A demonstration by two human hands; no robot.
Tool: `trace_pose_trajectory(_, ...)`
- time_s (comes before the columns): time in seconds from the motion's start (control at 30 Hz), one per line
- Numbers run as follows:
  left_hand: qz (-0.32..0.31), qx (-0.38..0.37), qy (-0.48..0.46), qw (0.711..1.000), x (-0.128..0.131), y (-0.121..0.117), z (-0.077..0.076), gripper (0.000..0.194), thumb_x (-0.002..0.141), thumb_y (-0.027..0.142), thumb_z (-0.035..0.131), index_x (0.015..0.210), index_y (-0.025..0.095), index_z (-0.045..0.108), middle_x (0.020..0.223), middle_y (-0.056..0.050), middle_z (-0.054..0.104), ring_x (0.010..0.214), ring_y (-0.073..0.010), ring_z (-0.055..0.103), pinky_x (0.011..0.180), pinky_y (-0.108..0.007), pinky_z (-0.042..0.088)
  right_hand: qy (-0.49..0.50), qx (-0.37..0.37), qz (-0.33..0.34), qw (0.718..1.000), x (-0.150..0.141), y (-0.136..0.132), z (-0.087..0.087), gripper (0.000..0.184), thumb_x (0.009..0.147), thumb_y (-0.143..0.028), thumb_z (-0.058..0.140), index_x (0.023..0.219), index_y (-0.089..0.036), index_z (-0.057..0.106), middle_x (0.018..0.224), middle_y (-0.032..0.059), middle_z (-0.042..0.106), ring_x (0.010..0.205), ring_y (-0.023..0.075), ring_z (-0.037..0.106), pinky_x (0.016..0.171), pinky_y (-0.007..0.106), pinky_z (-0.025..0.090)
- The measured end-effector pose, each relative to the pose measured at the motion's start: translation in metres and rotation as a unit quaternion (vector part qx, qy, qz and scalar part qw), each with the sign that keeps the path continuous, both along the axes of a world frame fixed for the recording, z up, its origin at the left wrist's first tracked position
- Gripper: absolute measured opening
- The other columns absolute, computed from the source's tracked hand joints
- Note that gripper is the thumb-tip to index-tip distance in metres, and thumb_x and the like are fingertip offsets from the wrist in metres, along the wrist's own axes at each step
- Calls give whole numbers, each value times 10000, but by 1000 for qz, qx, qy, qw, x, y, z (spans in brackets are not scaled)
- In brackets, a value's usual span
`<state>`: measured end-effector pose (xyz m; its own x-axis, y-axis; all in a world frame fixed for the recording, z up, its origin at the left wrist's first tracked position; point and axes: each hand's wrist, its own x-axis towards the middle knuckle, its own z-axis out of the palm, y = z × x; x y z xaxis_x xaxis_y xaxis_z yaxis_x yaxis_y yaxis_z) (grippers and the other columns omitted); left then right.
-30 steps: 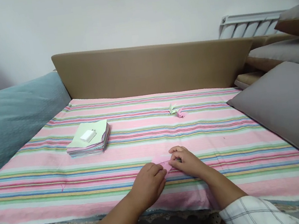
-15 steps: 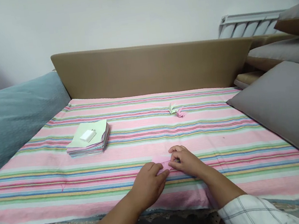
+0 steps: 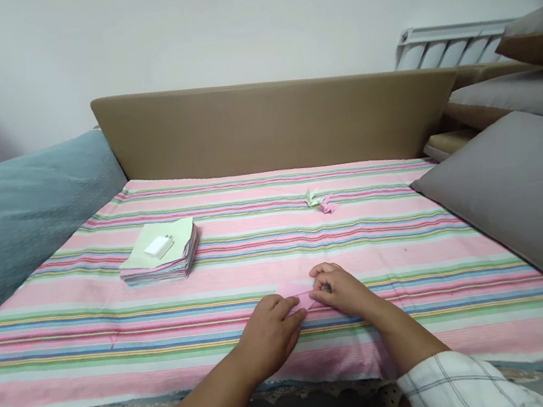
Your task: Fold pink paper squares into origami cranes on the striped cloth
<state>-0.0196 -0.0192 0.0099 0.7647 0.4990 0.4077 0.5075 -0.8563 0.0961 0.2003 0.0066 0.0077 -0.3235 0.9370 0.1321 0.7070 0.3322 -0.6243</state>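
Steadying pink paper (image 3: 306, 301) on striped cloth (image 3: 251, 275) w/ loosely open L hand (image 3: 270, 330); pinching its R end betw. thumb & fingertip of R hand (image 3: 340, 291).

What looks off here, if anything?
Mildly odd: a white plug adapter lies on the paper stack, an electrical item among paper, perhaps as a weight. The stack's edges also look uneven, its sheets not flush on the right side. I see no spill.
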Motion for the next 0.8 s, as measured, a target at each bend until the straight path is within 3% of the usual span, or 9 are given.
trace_pose_trajectory(0.43, 1, 13, 7, 1000, 2, -1, -1, 305, 847, 155, 458, 1136, 194, 545, 1174, -75, 592, 891, -200, 537, 794, -386, 463, -4, -17, -10, 1000, 9, -1, 3, 122, 758, -298, 627, 687, -202, 653, 1083, 68, 542, 1056, 222, 475, 932, 376, 354)
trace_pose_trajectory(0.8, 2, 23, 15, 1000, 2, -2, 0, 315, 835, 149, 453, 1134, 187, 544, 1173, -86, 585, 889, -201, 533, 802, -391, 461, -45, 12, -6, 999, 4, -1, 1, 94, 778, -265, 610, 710, -201, 625, 1078, 63, 535, 1048, 223, 459, 918, 372, 367)
